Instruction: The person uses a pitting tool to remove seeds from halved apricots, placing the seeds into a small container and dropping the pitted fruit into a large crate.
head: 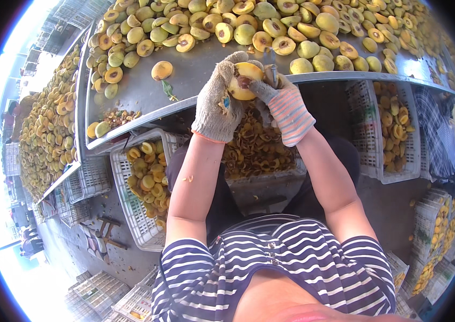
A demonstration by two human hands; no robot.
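My left hand (pixel 220 100), in a worn knitted glove, grips a halved yellow peach-like fruit (pixel 251 70) with its cut face and brown centre towards me. My right hand (pixel 283 96), in a striped knitted glove, touches the fruit's right side with the thumb at its brown centre. A small metal tool (pixel 271 64) stands up from the right hand; its full shape is hidden by the fingers. Beyond both hands, many halved fruits (pixel 224 32) lie on the metal table (pixel 195 56). One half (pixel 161 70) lies apart, near a green leaf (pixel 167 88).
Below my hands a crate holds fruit scraps (pixel 259 149). White plastic crates of fruit halves stand at left (pixel 118 173) and right (pixel 402 171) under the table's raised edge (pixel 147 120). A person's checked clothing (pixel 432 124) shows at the far right.
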